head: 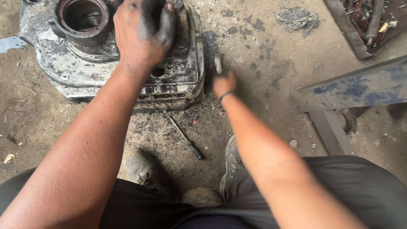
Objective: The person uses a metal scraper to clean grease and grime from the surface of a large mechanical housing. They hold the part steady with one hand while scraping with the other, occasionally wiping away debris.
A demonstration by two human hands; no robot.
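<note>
A grimy metal engine block (72, 68) with a round bore at its top left lies on the dirt floor. My left hand (142, 36), black with grease, presses flat on top of the block beside the bore. My right hand (224, 82) is blurred to the right of the block and is closed on a small grey metal tool (218, 63); what kind of tool it is I cannot tell. A screwdriver (186, 139) with a dark handle lies on the floor below the block, between my arms.
My two worn shoes (142, 167) stand near the bottom middle. A blue-stained metal beam (352, 87) crosses the right side. A tray of metal parts (369, 21) sits top right, a dirty rag (296, 18) at the top.
</note>
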